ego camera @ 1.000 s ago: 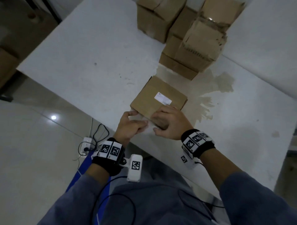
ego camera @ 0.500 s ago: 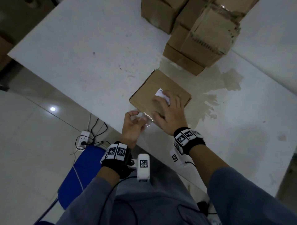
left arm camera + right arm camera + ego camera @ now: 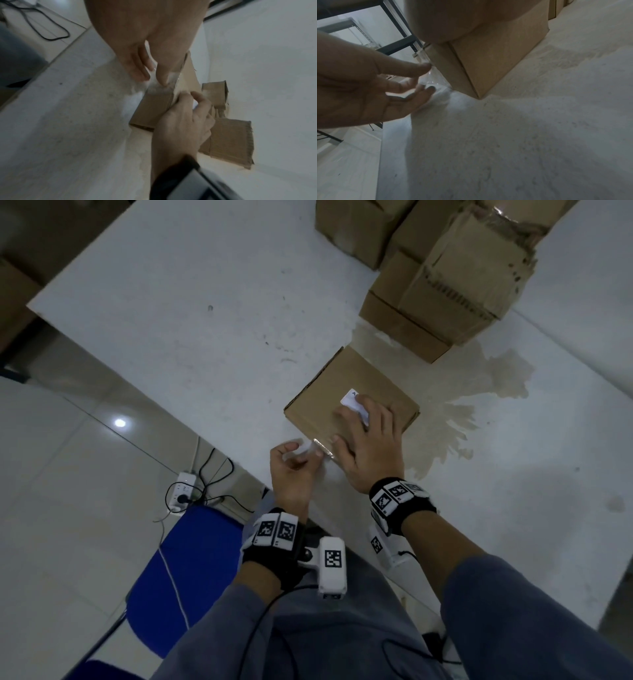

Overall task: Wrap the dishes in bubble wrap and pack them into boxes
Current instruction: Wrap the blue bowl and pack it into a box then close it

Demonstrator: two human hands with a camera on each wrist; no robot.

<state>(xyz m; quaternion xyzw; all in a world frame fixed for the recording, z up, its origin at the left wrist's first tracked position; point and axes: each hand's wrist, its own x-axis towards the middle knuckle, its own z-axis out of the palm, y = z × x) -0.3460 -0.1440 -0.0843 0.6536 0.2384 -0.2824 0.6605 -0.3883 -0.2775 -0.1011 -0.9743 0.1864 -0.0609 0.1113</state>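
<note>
A closed brown cardboard box (image 3: 325, 409) with a white label (image 3: 351, 400) sits on the white table (image 3: 171, 320) near its front edge. My right hand (image 3: 363, 433) lies flat on the box top, fingers straight, partly covering the label. My left hand (image 3: 305, 451) is at the box's near side and pinches the loose end of a clear tape strip (image 3: 321, 445) stuck over the top edge. The left wrist view shows two fingers on the tape (image 3: 157, 86) at the box (image 3: 152, 108) corner. No dishes or bubble wrap are visible.
A stack of worn cardboard boxes (image 3: 445, 278) stands at the back right. A brownish stain (image 3: 479, 392) spreads on the table beside the box. Below the table edge are a blue chair (image 3: 191, 570) and a power strip with cables (image 3: 181, 494) on the floor.
My right hand slid from the box's near edge up onto its top and flattened there. My left hand drew slightly back from the box's side, still at the tape.
</note>
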